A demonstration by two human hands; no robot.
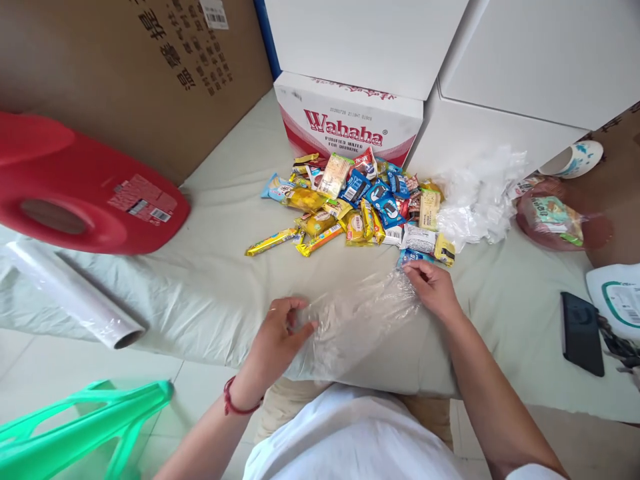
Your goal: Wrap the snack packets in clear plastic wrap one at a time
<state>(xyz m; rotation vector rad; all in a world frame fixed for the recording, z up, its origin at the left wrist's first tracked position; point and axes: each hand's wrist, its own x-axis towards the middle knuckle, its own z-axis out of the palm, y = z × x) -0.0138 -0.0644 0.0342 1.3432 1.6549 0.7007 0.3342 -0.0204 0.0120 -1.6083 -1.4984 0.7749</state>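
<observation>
A clear plastic bag [363, 317] is stretched out flat between my hands near the front of the cloth-covered surface. My right hand [434, 285] pinches its far right corner between thumb and fingers. At the bag's left end is my left hand [280, 340], its thumb and curled fingers apart; whether it touches the film is hard to tell. Just beyond the bag lies a loose pile of wrapped snacks [350, 200] in yellow, blue, red and white packets. Beside the pile, on the right, sits a crumpled heap of clear plastic bags [480, 200].
A Wahaha water carton [350, 123] stands behind the snacks. On the left are a red jug [85, 180], a roll of film [75, 293] and a green stool [85, 427]. Rightward are a reddish bowl [530, 230] holding packets, a paper cup [575, 160] and a phone [583, 333].
</observation>
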